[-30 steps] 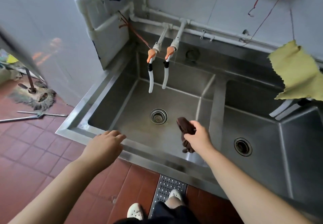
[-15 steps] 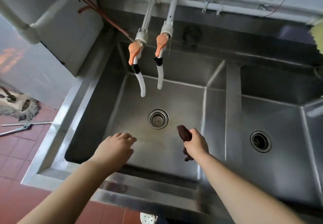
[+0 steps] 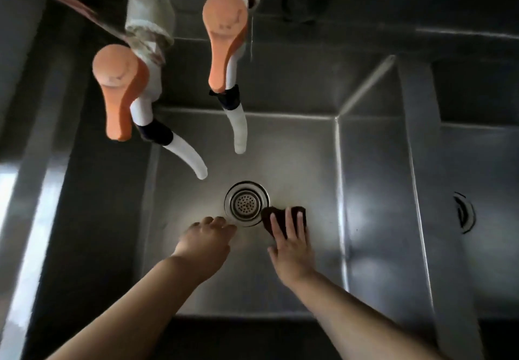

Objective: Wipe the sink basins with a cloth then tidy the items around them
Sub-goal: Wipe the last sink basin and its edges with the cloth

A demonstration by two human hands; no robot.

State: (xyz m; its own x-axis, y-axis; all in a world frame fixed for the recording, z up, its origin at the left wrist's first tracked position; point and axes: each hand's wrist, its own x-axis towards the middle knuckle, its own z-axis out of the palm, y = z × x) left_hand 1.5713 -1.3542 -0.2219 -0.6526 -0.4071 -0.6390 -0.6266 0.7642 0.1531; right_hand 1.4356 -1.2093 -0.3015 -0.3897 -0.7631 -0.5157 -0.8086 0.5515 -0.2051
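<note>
A: Why is the right hand (image 3: 292, 243) lying flat?

B: It's pressing the dark cloth (image 3: 276, 216) onto the basin floor (image 3: 303, 157), fingers straight, beside the drain (image 3: 246, 203). The left hand (image 3: 207, 240), loosely curled, is holding nothing, possibly bracing.

My left hand (image 3: 206, 243) and my right hand (image 3: 292, 250) lie side by side in the left basin (image 3: 295, 151), at the frame's centre. The cloth (image 3: 280, 219) lies under my right fingers (image 3: 300, 219) on the basin floor, touching the right edge of the drain strainer (image 3: 245, 203). Two taps (image 3: 224, 56) hang at upper left. Right of the divider (image 3: 421, 191) lies the second basin (image 3: 483, 219), with its drain (image 3: 463, 213) at the frame's right edge.
</note>
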